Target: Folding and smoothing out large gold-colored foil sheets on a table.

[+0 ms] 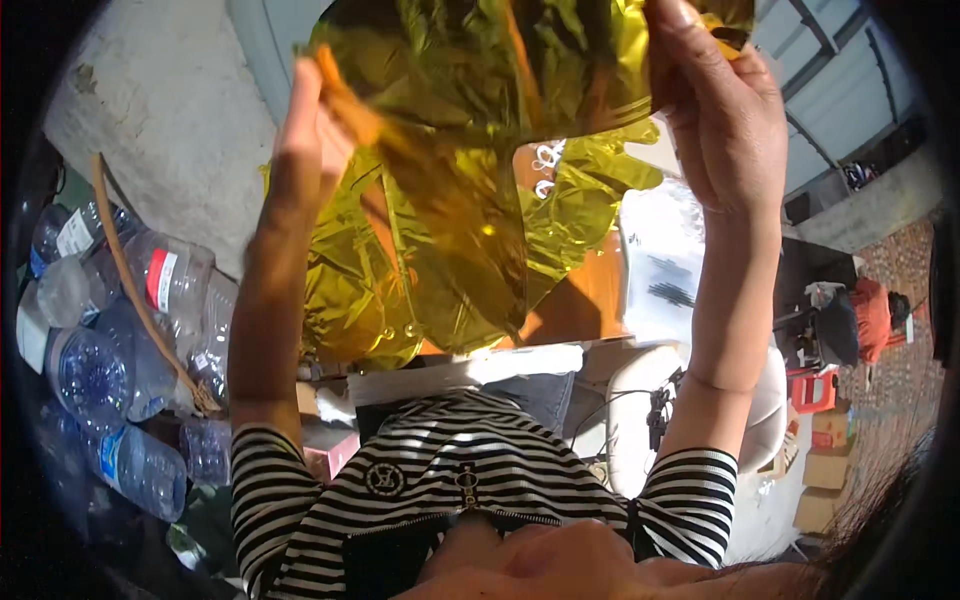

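Observation:
Both arms are raised and stretch a shiny, see-through gold foil piece [580, 75] between them, creased and flat like an uninflated foil balloon. My left hand [312, 125] is closed on its left edge, the fingers partly behind the foil and slightly blurred. At the right edge, my right hand [735, 140] pinches the foil with the thumb in front; its other fingers are mostly hidden. Part of the foil hangs down in the middle. Below it, more gold foil [350, 300] with wavy edges lies spread on an orange-brown table [580, 305].
White sheets with dark smudges [665, 265] lie at the table's right side. Several clear plastic bottles [95, 360] crowd the left, with a curved brown stick [125, 265] across them. A pale chair [630, 385], a red crate [812, 390] and cardboard boxes [825, 485] stand at right.

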